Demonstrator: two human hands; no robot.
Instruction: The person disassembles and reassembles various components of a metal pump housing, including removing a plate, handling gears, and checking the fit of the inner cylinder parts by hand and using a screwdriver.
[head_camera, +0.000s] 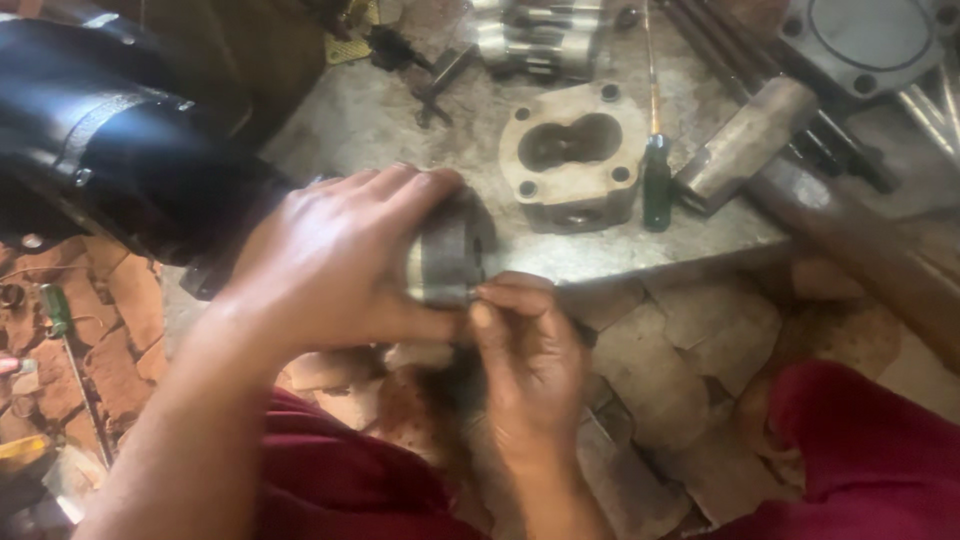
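grey metal part (450, 255) held up between both hands, just off the near edge of the workbench (400, 120).

left hand (335, 265) wraps over the top of the part, fingers closed round it, which keeps it steady and turns its end face toward the right hand (525, 345); right thumb and forefinger are pinched shut at the lower edge of that face, on something too small to make out. part looks like a short round block, dull grey, with a paler worn band along one side. a similar flat housing (570, 160) with a double bore lies on the bench well apart, beside a green-handled screwdriver (655, 180).
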